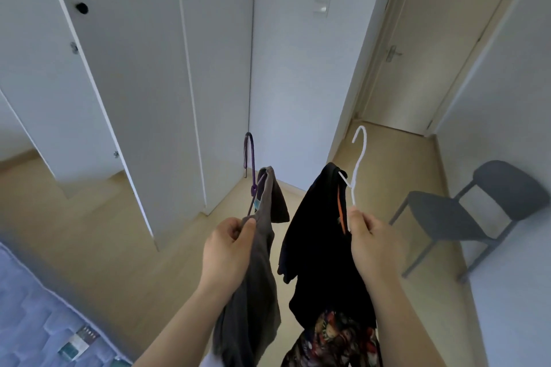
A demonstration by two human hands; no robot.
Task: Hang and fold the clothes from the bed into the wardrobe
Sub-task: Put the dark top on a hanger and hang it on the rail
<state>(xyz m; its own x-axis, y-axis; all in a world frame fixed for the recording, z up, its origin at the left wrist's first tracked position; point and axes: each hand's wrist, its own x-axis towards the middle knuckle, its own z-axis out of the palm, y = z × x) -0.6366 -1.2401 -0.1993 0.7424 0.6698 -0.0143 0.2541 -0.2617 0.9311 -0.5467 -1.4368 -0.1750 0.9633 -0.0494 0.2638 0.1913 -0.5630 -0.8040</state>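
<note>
My left hand (228, 250) grips a purple hanger (251, 158) with a grey garment (256, 283) draped over it and hanging down past my wrist. My right hand (368, 243) holds a white hanger (357, 164) that carries a black garment (316, 235) with an orange strip inside its collar. Both hooks point up toward the white wardrobe (155, 68) ahead. One wardrobe door (53, 74) stands open at the left; the inside is hidden. A corner of the bed (32, 307) with a blue patterned cover shows at bottom left.
A grey plastic chair (465, 214) stands against the right wall. A closed room door (432, 48) with a handle is at the back right. Light wood floor (119, 247) lies between the bed and the wardrobe. Floral fabric (337, 340) shows below the black garment.
</note>
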